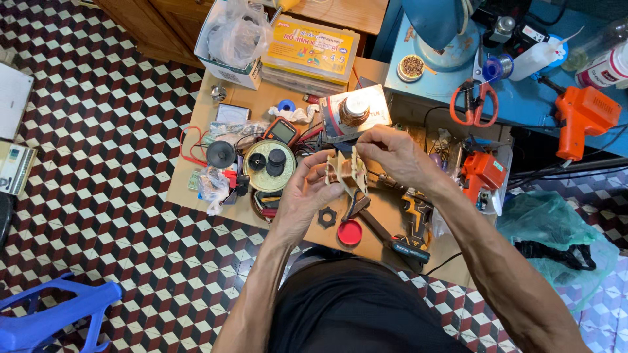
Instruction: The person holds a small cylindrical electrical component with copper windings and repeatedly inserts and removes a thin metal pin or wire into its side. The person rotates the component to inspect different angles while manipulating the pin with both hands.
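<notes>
- Both hands pinch one small part, held up over the cardboard work board (196, 189), just above its near middle.
- Left hand (307, 196): thumb + fingers closed round the left/lower side of the coil bobbin (345, 171); grip looks firm, not wide.
- Right hand (396, 153): fingertips closed on the bobbin's top right edge, a fine pinch; can't tell exactly which fingers bear the load.
- Bobbin: pale plastic frame w/ brownish copper-coloured winding in the middle. Judged: light, frame stiff but thin, so flanges prob. brittle; winding wire fine, easy to nick or snag.
- Best hold, in my view: by the flat flanges/outer frame, not across the winding. Plastic is smooth, so likely a bit slippery; two-hand hold suits it.
- Directly below on the board: black toothed ring (327, 216), red round cap (350, 232), dark-handled tool (383, 232) lying aslant.
- Left of hands: round tin (268, 167) w/ black knobs in it, black speaker cone (221, 155), orange-edged multimeter (282, 131).
- Behind hands: solder spool (355, 110) on a flat box.
- Right: orange power tool (483, 173), yellow-black cordless drill (417, 219) near the right wrist.
- Far: orange-handled scissors (473, 104) + orange glue gun (582, 117) on blue table (523, 108); well apart from the hands.
</notes>
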